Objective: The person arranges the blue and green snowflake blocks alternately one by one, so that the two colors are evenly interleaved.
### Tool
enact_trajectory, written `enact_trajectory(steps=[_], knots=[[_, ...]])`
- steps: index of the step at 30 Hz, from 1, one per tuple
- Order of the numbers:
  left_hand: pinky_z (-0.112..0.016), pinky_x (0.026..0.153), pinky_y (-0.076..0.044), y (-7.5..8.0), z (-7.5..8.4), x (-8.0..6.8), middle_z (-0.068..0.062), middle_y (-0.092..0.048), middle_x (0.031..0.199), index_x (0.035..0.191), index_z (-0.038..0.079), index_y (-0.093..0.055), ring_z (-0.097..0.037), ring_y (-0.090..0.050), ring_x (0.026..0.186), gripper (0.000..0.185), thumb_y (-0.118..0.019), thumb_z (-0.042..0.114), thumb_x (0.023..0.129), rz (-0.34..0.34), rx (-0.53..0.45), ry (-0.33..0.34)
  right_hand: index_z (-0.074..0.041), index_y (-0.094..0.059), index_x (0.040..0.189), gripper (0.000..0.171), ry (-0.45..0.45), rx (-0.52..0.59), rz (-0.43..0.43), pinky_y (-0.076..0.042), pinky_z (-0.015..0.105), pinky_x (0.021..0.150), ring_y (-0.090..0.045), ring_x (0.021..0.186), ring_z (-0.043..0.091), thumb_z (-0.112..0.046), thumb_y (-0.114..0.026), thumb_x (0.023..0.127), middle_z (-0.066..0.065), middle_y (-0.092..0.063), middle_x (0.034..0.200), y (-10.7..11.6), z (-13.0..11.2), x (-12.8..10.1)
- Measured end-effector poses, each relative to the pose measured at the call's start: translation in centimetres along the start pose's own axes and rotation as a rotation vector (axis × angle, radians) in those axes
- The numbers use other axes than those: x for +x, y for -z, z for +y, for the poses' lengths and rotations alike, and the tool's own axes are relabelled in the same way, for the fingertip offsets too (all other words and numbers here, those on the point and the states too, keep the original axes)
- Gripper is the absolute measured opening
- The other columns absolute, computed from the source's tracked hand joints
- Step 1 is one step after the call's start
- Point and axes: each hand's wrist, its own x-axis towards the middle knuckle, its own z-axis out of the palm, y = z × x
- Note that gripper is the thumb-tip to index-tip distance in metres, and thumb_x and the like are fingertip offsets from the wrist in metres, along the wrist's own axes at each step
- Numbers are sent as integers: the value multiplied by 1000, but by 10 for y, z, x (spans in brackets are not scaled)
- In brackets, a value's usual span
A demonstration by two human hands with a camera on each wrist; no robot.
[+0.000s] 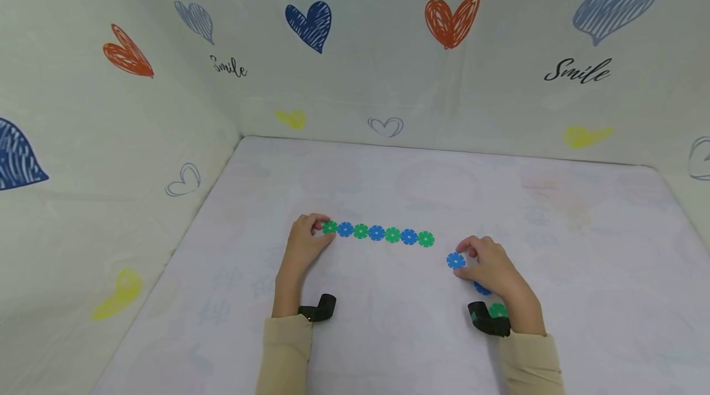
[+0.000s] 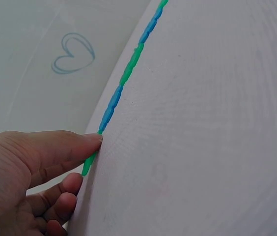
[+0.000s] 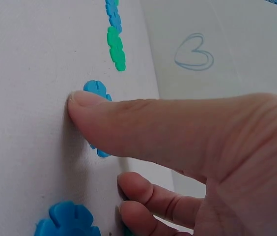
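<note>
A straight row of alternating green and blue flower-shaped plastic discs (image 1: 376,233) lies on the table. With thumb and fingers, my left hand (image 1: 304,244) pinches the green disc (image 1: 330,227) at the row's left end. Off the right end, past the last green disc (image 1: 426,239), my right hand (image 1: 489,265) holds a single blue disc (image 1: 456,260) between thumb and fingers. In the right wrist view the thumb covers much of that blue disc (image 3: 95,87). Another blue disc (image 3: 69,221) lies close below the right hand, partly hidden by it in the head view.
A loose green disc (image 1: 497,310) lies by the right wrist, partly covered by the black wrist camera (image 1: 489,320). The white table (image 1: 388,333) meets a pale wall sheet (image 1: 377,74) printed with hearts and "Smile" at its back and left.
</note>
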Motion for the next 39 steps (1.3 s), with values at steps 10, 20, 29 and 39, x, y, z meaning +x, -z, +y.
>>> enact_trajectory(steps=[10,20,29,39], knots=[[-31,75,-36,0,1,0,-6,-49,92,113,11,-61,-20,-42,89,34,-70,19,81,-1,-7,7,-4,-57,108,34,-4,-7,-3,-42,39,73,-43,91,28,-16,-71,79,12,-50,96,0,-2,-1],[-32,75,-36,1,1,-1,-6,-49,92,113,11,-61,-20,-42,89,34,-69,19,81,-3,-6,7,-4,-58,106,33,13,-45,13,-40,34,71,-44,87,24,-16,-71,78,10,-51,94,-1,-3,-1],[-32,75,-35,0,1,0,-7,-49,92,114,11,-61,-20,-42,89,34,-69,19,81,-5,-3,8,-2,-57,106,33,5,-49,17,-42,39,74,-45,88,25,-14,-71,79,11,-51,95,-2,-5,-1],[-32,75,-36,0,0,0,-6,-49,93,114,11,-61,-20,-42,89,34,-69,20,81,-3,-3,15,0,-55,104,30,28,-26,19,-42,40,76,-46,87,25,-8,-69,79,11,-51,95,-4,-7,-2]])
